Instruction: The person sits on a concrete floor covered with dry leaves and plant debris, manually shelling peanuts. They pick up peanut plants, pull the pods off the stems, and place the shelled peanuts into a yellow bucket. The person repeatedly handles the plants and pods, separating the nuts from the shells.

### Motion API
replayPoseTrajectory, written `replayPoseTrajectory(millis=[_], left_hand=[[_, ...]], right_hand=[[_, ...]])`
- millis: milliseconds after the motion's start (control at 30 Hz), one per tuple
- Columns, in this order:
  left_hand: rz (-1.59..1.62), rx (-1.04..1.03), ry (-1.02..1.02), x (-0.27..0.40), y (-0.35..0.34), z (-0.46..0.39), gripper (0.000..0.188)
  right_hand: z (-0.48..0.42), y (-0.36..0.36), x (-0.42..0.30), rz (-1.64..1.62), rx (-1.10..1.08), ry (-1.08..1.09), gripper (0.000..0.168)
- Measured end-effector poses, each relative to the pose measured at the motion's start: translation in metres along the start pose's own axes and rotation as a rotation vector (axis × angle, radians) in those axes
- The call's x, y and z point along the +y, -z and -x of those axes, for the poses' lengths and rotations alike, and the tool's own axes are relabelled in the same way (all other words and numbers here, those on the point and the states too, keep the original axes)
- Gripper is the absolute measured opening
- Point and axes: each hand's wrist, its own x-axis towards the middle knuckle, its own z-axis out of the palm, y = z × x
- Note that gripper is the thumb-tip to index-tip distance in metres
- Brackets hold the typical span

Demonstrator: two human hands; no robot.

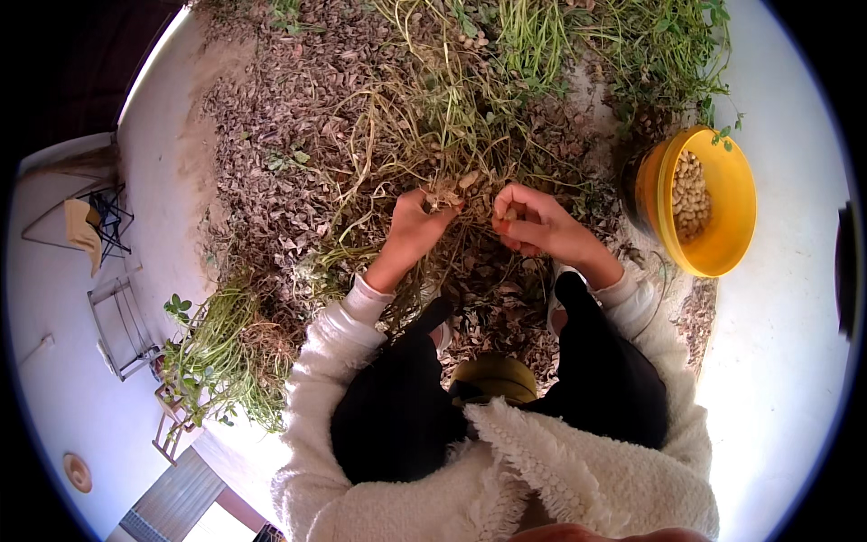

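Peanut plants with tangled stems [454,118] lie on the ground before me. My left hand [414,227] pinches the root end of one plant, where pale peanut pods [467,179] hang among dry roots. Just to its right, my right hand [545,220] has its fingers curled around a small peanut pod [510,215], held by the thumb and fingertips. A short gap separates the two hands. To the right of them stands a yellow bucket [745,203], tilted in view, with many shelled-looking whole peanuts [689,196] inside.
Dry brown leaves [284,169] cover the ground. Green plants are heaped at the top right [650,40] and lower left [230,345]. A yellow round object [498,376] sits between my legs. Folding metal frames [122,325] stand on the left by white walls.
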Motion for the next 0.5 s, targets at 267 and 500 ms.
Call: replayPoseTrajectory(millis=[267,500], left_hand=[[-0.213,0.012,-0.136,0.0,-0.005,0.01,0.027],[-0.485,0.071,-0.143,0.008,-0.007,0.017,0.028]], right_hand=[[-0.017,-0.012,0.011,0.929,0.434,0.617,0.025],[-0.012,-0.021,0.015,1.306,0.38,0.615,0.02]])
